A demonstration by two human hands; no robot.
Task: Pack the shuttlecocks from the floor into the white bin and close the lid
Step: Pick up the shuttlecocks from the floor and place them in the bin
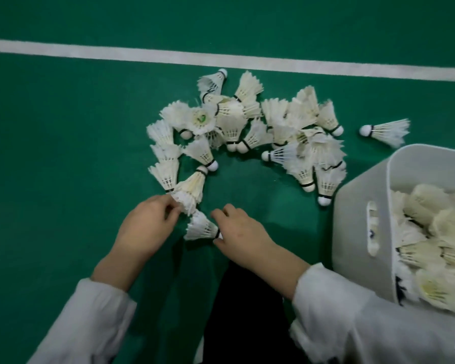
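Observation:
Several white feather shuttlecocks (247, 124) lie in a loose arc on the green floor. My left hand (145, 227) pinches the feather skirt of one shuttlecock (189, 191) at the arc's near left end. My right hand (243, 236) grips the cork end of another shuttlecock (201, 227) lying on the floor between the two hands. The white bin (360, 222) stands open at the right, with several shuttlecocks inside it. A single shuttlecock (386, 131) lies apart, just beyond the bin. No lid shows in the head view.
A white court line (221, 61) runs across the green floor (63, 140) beyond the pile. My dark trouser leg (242, 311) is at the bottom middle, between my white sleeves.

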